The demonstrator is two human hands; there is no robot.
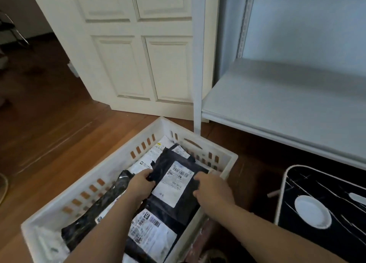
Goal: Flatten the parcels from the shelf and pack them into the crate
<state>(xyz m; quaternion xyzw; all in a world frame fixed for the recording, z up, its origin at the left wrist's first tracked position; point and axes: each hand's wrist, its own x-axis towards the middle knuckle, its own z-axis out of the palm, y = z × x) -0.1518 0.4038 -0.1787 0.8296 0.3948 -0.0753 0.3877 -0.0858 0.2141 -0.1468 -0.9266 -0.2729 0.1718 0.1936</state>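
Beside a bare white shelf (277, 96), a white crate (122, 171) on the wood floor holds several flat mailers. On top lies a black parcel (178, 185) (white label up), pinched at its edges by 2 hands, the left hand (141, 181) and right hand (213, 191). Packing appears under way; next, it likely needs pressing flat among the others.

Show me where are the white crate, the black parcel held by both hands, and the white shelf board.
white crate (227, 159): head view, far right corner of its rim.
black parcel (176, 183): head view, its white shipping label.
white shelf board (287, 104): head view, bare top surface.
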